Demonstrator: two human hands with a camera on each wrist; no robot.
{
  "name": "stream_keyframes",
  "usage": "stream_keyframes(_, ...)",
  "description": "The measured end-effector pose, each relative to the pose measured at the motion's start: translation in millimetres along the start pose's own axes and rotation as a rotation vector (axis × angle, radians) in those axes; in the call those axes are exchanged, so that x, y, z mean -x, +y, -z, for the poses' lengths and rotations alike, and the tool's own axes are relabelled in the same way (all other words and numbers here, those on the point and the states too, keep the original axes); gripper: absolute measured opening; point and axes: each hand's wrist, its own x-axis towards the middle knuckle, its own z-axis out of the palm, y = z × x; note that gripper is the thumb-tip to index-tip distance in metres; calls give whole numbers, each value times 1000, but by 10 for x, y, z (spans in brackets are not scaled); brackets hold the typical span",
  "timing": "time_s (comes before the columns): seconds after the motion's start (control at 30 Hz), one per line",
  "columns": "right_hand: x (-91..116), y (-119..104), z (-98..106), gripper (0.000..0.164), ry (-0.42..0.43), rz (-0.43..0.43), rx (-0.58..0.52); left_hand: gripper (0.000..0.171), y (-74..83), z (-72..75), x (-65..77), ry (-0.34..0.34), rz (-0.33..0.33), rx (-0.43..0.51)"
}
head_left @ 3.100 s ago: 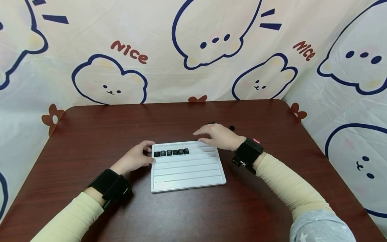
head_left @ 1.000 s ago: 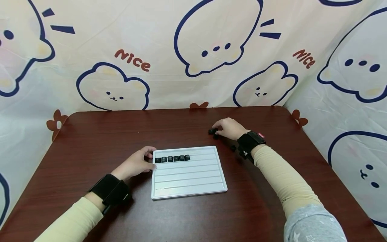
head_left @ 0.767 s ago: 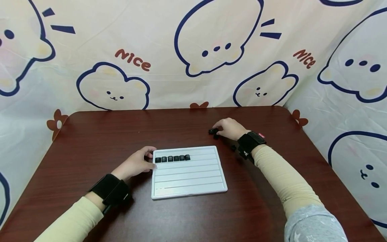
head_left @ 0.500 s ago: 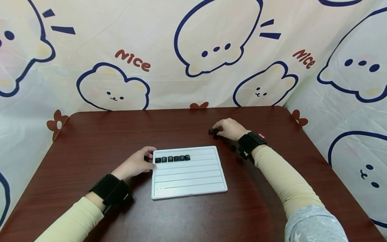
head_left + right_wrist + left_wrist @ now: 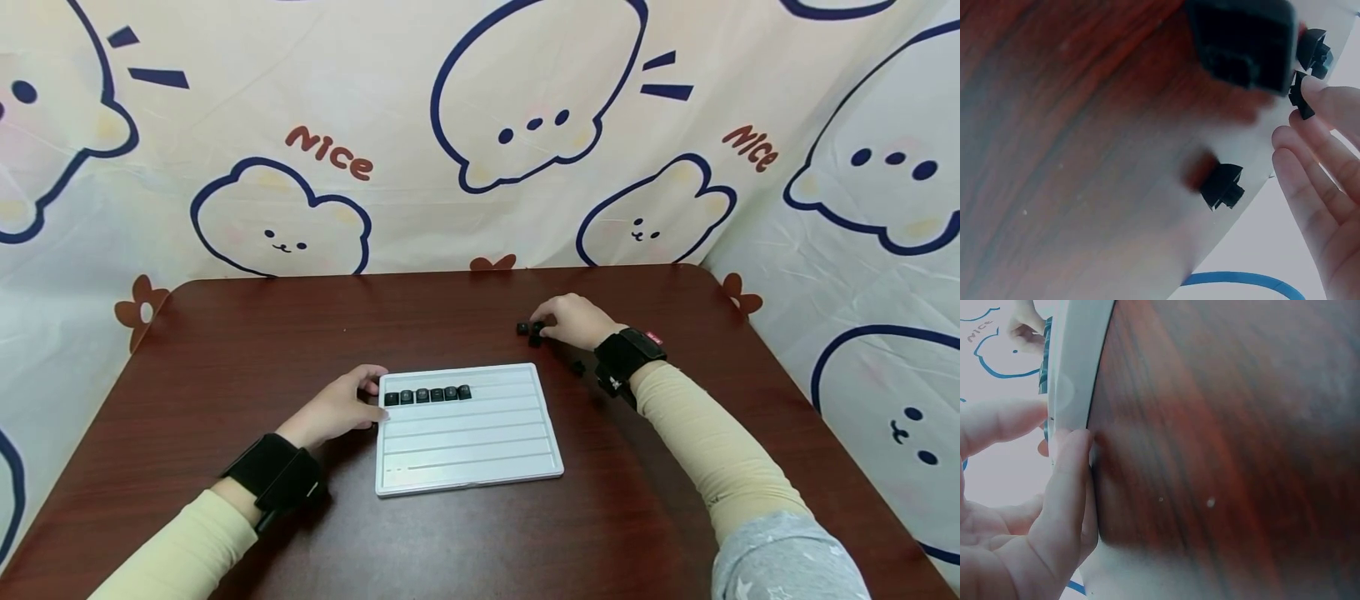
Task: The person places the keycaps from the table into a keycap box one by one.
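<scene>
My left hand (image 5: 341, 408) holds the left edge of a white ridged board (image 5: 472, 454), which lies flat on the table. In the left wrist view, the thumb (image 5: 1072, 453) and fingers meet the board's rim from opposite sides. Along the board's top groove, starting from its left end, several black keycaps (image 5: 437, 395) stand in a row. Beyond the board's far right corner, my right hand (image 5: 573, 321) pinches a black keycap (image 5: 1300, 97) between thumb and fingertip, low over the table. Loose keycaps (image 5: 522, 328) lie right beside those fingertips.
Another loose keycap (image 5: 577, 368) lies near the right wrist strap (image 5: 628, 357). The brown wooden table (image 5: 300, 325) ends at a fabric backdrop (image 5: 420, 225) printed with cartoon faces. A large dark block (image 5: 1244, 44) blurs across the top of the right wrist view.
From above the board's far right corner, my right hand has moved right and back to the loose keycaps. Lately it shifts slightly right with one. My left hand stays at the board's edge.
</scene>
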Motion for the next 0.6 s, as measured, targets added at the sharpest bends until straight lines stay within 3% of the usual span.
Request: stream_keyframes(0.6, 44, 2, 4, 28, 2, -14, 5, 61, 6, 5, 7, -3, 4, -6)
